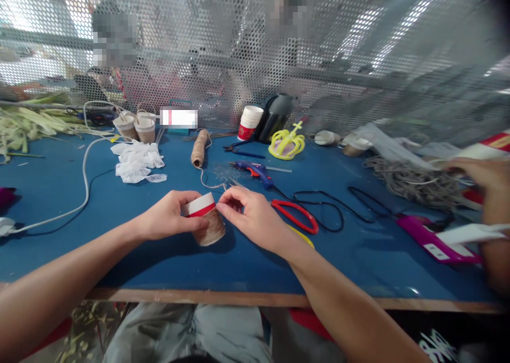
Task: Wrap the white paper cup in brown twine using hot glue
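Note:
My left hand point(173, 214) is wrapped round a paper cup point(210, 228), tilted above the blue table. Brown twine covers the cup's lower part; a red band and white rim show above it. At the cup's right side, my right hand point(249, 214) pinches the twine point(213, 185) between thumb and finger. That strand runs back to an upright-leaning twine roll point(200, 148). Behind my right hand lies a blue glue gun point(255, 172), and red-handled scissors point(297, 217) are to its right.
White gloves point(138, 161) and twine-wrapped cups point(145, 127) are at back left. Stacked cups point(251, 122), a dark kettle point(277, 116) and a yellow crown-shaped piece point(287, 143) stand behind. A purple power strip point(436, 241) and another person's hand point(484, 174) are at right.

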Available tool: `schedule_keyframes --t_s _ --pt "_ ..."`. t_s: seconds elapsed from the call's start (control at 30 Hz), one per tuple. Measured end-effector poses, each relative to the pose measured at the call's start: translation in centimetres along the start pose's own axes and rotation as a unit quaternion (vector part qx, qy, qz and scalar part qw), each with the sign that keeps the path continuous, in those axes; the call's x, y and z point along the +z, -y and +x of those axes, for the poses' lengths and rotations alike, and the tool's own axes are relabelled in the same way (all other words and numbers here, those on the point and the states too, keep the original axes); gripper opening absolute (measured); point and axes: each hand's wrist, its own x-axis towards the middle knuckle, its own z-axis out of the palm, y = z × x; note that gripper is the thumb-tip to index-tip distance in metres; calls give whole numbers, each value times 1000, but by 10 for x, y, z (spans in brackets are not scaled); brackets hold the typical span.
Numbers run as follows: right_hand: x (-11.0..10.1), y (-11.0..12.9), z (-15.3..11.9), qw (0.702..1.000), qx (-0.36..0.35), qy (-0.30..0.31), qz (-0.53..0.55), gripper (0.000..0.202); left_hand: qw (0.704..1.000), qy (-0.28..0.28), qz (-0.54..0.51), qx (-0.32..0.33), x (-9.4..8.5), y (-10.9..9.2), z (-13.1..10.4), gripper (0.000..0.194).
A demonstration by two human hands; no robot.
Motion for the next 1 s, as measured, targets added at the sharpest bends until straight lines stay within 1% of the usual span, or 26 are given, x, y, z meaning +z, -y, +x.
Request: schedule_keyframes --t_s 0.27,0.37,0.47,0.53,0.67,0.87,1.0 --pt "0 5 0 997 51 33 55 11 1000 16 -3 2 -1 -2 -1 20" --pt "1 3 0 995 64 44 62 10 1000 15 -2 6 0 -1 -1 20" --pt "3 1 0 994 71 43 75 8 1000 11 -6 16 -1 0 -1 19" --pt "4 0 0 992 76 47 88 11 1000 6 -8 22 -1 0 -1 20" --pt "5 -1 1 992 59 74 80 23 999 -7 -20 31 -3 2 -2 23" --pt "3 0 1 993 41 90 62 31 998 -5 -13 54 -4 4 0 26" --pt "3 -1 1 994 21 105 32 43 999 -8 -16 50 -5 5 1 26"
